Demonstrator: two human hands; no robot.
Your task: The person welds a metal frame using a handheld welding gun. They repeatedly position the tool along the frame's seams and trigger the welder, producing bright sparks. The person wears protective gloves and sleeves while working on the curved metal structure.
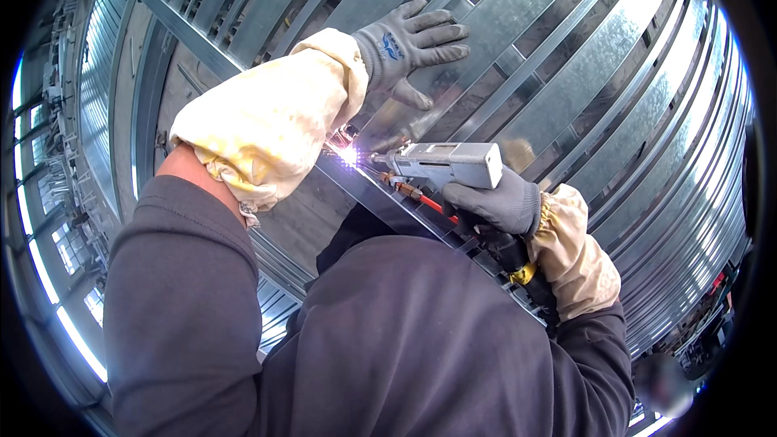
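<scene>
Metal slats [526, 8], workshop [57, 186] perhaps; right hand [503, 201] gripping torch [453, 163], sparks [350, 155]

The left arm [182, 299] rises from the lower left in a dark sleeve, a strip of bare forearm [194, 171] showing below a pale sleeve guard [271, 109]; the left hand [417, 47], gloved in grey, lies open with its back up, fingers spread toward the right and thumb held away from them. The right arm [591, 348] comes up from the lower right, angled inward, the gloved right hand [500, 204] curled into a closed grip.
</scene>
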